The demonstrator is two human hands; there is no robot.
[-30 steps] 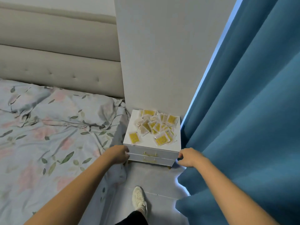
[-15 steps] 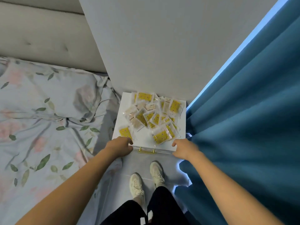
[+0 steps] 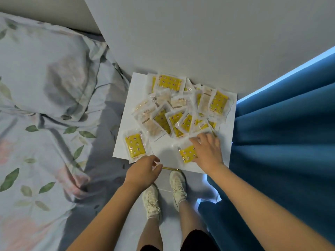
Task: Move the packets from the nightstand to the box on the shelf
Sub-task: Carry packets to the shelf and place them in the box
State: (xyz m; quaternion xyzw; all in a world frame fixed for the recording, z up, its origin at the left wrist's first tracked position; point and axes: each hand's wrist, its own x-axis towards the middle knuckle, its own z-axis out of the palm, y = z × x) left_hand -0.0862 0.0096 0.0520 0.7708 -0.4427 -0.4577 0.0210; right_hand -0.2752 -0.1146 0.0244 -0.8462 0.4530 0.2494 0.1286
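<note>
White square-topped nightstand (image 3: 165, 153): stood between the bed and the curtain, its back edge against a pale wall panel (image 3: 181, 38). Top carried a loose heap of clear plastic packets with yellow or beige contents (image 3: 174, 113), overlapping toward the rear and centre. One yellow packet (image 3: 135, 145) lay apart by the front left corner; another yellow packet (image 3: 187, 153) lay near the front edge. Right hand (image 3: 206, 151): palm down, fingers spread and straight, resting on that front packet, fingertips touching the heap's near edge. Left hand (image 3: 145, 171): at the nightstand's front edge, fingers loosely curled beside a gold drawer handle (image 3: 167, 167); whether it gripped anything could not be told. Floral-print bedsheet (image 3: 45, 105) to the left; blue pleated curtain (image 3: 282, 142) to the right. White sneakers (image 3: 177, 185) on grey floor below.
</note>
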